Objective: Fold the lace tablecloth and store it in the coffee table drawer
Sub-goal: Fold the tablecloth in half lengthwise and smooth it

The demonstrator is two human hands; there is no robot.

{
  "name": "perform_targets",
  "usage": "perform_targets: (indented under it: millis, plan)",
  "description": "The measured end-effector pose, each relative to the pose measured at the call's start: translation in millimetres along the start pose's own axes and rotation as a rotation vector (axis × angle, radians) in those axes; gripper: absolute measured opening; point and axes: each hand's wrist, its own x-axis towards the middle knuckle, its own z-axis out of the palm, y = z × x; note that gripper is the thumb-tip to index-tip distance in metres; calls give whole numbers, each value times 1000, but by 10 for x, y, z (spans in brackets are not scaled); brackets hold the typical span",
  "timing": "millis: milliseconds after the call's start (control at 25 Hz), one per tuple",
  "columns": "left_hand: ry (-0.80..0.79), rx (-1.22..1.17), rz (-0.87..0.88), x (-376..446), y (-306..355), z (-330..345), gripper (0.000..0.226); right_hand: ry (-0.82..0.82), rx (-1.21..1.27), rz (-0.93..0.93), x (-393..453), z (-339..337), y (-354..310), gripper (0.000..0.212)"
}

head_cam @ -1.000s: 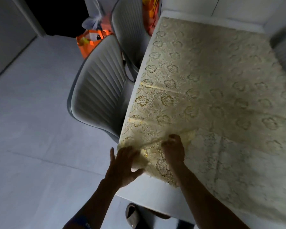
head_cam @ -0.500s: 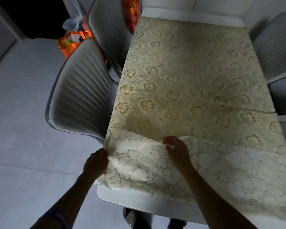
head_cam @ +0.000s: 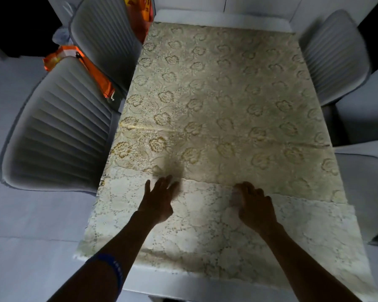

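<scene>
From the head camera I log one lace tablecloth [head_cam: 216, 101], cream with gold floral pattern, spread flat over a white tabletop [head_cam: 223, 17] and covering nearly all of it; a bare strip of tabletop shows at the far end. The near portion of the cloth is turned back over itself, forming a paler band whose edge runs across the width from left to right. My left hand [head_cam: 158, 199] lies on that paler band near its far edge, fingers straight and spread, palm down, grip open and holding nothing. My right hand [head_cam: 253, 205] rests on the same band further right, at the fold edge; its fingers bend downward onto the lace, and I cannot tell whether they pinch the cloth or merely press it. A blue wristband [head_cam: 112, 267] sits on my left forearm. Two grey ribbed chairs [head_cam: 59, 131] stand along the left side of the tabletop, and one more grey chair [head_cam: 334, 55] on the right. An orange bag [head_cam: 83, 62] sits behind the left chairs.
</scene>
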Motion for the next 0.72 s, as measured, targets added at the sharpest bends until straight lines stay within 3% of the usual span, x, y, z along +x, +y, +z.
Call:
perform_targets:
  millis: [200, 360, 480, 600, 720]
  plan:
    - [-64, 91, -126, 230, 66, -87, 91, -62, -138, -90, 146, -199, 639, 48]
    - [-42, 88, -137, 410, 111, -102, 64, -39, -15, -117, 182, -245, 947, 67]
    - [-30, 150, -106, 527, 103, -165, 56, -90, 158, -80, 225, -279, 1068, 62]
    - [-122, 37, -72, 552, 63, -257, 58, -76, 15, -115, 255, -290, 1100, 46]
    - [-47, -68, 6, 487, 84, -232, 44, -17, 5, -122, 243, -224, 1077, 60]
